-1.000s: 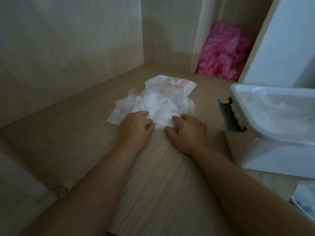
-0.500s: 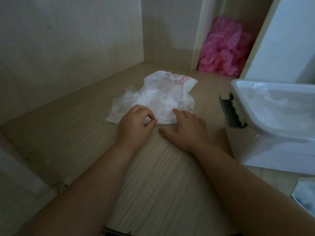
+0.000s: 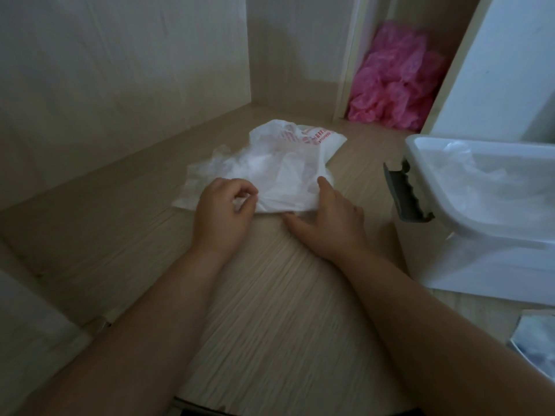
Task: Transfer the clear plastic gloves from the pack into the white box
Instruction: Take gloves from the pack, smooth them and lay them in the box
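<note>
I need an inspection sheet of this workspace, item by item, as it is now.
Surface: pale wood-grain board.
Job's things: pack lies crumpled, clear gloves spilling at its left; white box open at right, clear plastic inside.
Clutter: pink plastic heap in back recess.
Grippers: left hand pinches the pack's near edge; right hand rests open on it.
Cables: nothing seen.
Surroundings: wooden panels left and behind.

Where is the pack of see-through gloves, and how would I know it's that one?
Look at the wooden floor, left of the white box. The pack lies crumpled in the middle, with the left hand and right hand at its near edge. Unlike the pink pile behind it, it is whitish-clear with red printing on top.
</note>
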Tool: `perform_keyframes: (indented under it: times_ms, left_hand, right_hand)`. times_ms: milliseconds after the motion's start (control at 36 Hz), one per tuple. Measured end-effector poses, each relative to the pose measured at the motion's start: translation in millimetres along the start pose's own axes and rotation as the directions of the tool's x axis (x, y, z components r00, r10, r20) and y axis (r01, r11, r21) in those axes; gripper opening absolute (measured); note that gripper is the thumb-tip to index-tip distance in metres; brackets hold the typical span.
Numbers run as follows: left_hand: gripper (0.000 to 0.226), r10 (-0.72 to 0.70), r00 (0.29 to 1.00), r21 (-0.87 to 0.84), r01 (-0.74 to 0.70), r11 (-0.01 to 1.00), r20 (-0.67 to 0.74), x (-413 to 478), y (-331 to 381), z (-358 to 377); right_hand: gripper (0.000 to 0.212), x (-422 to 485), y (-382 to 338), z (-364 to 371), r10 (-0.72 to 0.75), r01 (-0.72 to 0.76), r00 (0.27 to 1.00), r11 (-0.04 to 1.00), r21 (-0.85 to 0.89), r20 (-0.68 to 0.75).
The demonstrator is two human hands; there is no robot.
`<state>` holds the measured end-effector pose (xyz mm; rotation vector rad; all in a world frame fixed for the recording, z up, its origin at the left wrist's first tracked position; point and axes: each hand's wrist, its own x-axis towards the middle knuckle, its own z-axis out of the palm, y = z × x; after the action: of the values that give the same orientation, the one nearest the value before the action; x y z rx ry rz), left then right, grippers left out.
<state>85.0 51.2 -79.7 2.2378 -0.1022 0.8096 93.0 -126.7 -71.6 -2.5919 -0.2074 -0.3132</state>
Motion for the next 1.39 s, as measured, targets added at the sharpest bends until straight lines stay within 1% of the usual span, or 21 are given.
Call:
perform_keyframes:
  times_ms: [56,111,194,222,278,333,417,472,528,611,694,778,861,944,1000,1028,1139,1194,1250,1306,1389]
  left_hand:
    - [0.017,-0.047,0.999,-0.031,0.048,0.998,0.025,0,1,-2]
    - [0.022,-0.04,0.996,-0.017,0.042,0.999,0.085,-1,1,-2]
    - [0.061,0.045,0.976,0.093,-0.066,0.993,0.213,-3,5,0]
    - [0.067,0.08,0.967,0.116,-0.111,0.987,0.241,-4,7,0]
    - [0.066,0.124,0.956,0.148,-0.168,0.975,0.266,-4,9,2]
    - [0.06,0.14,0.959,0.178,-0.186,0.966,0.245,-4,9,3]
    - [0.057,0.078,0.974,0.219,-0.125,0.968,0.211,-3,8,2]
    - [0.056,0.057,0.974,0.253,-0.114,0.961,0.22,-3,6,2]
    - [0.055,0.058,0.966,0.282,-0.132,0.95,0.254,-3,5,2]
    - [0.048,0.041,0.953,0.326,-0.143,0.934,0.302,-2,5,4]
    - [0.055,0.013,0.947,0.356,-0.134,0.925,0.322,-2,4,5]
    - [0.053,-0.029,0.942,0.392,-0.111,0.913,0.334,-1,3,8]
    - [0.057,-0.046,0.937,0.421,-0.112,0.9,0.346,-1,3,9]
    - [0.071,-0.05,0.935,0.392,-0.098,0.915,0.35,-1,4,7]
    - [0.082,-0.001,0.946,0.334,-0.113,0.936,0.323,-1,4,5]
    - [0.084,0.03,0.953,0.294,-0.123,0.948,0.302,-2,4,5]
    - [0.073,0.084,0.968,0.162,-0.125,0.979,0.236,-3,2,4]
    - [0.068,0.109,0.967,0.128,-0.142,0.982,0.231,-3,2,4]
    - [0.065,0.107,0.961,0.105,-0.137,0.985,0.256,-3,2,3]
    - [0.066,0.081,0.953,0.095,-0.113,0.989,0.293,-3,4,3]
    - [0.078,0.085,0.938,0.09,-0.122,0.988,0.336,-3,5,2]
  right_hand:
    - [0.079,1,1,2,0.005,-0.004,1.0,1.0,-0.023,0.018]
    - [0.073,1,1,2,-0.008,0.011,0.999,0.997,-0.082,0.046]
    - [0.06,0,1,1,-0.064,0.071,0.996,0.99,-0.121,0.06]
    - [0.058,-1,2,2,-0.077,0.083,0.995,0.99,-0.113,0.06]
    - [0.051,-2,3,3,-0.109,0.113,0.993,0.989,-0.101,0.041]
    - [0.038,-2,4,3,-0.148,0.148,0.989,0.986,-0.075,0.008]
    - [0.027,-2,5,3,-0.178,0.178,0.984,0.984,-0.03,-0.028]
    - [0.026,-3,5,3,-0.187,0.186,0.981,0.982,-0.022,-0.043]
    - [0.027,-3,5,3,-0.198,0.197,0.979,0.98,-0.012,-0.046]
    - [0.03,-3,5,3,-0.208,0.208,0.978,0.978,-0.008,-0.01]
    - [0.023,-2,4,3,-0.206,0.207,0.978,0.977,-0.042,0.027]
    - [0.017,-2,5,4,-0.231,0.231,0.973,0.972,-0.032,-0.015]
    - [0.018,-3,6,7,-0.281,0.284,0.956,0.959,0.027,-0.084]
    - [0.023,-4,7,9,-0.335,0.341,0.937,0.939,0.046,-0.101]
    - [0.021,-4,7,10,-0.347,0.355,0.931,0.933,0.065,-0.113]
    - [0.021,-5,7,10,-0.346,0.356,0.93,0.931,0.075,-0.121]
    - [0.023,-6,6,10,-0.343,0.355,0.931,0.93,0.096,-0.123]
    - [0.024,-6,5,10,-0.341,0.353,0.933,0.93,0.106,-0.119]
    - [0.024,-7,5,8,-0.333,0.346,0.936,0.93,0.121,-0.115]
    - [0.025,-7,4,7,-0.323,0.334,0.941,0.933,0.131,-0.1]
    - [0.026,-7,4,7,-0.322,0.333,0.941,0.934,0.13,-0.101]
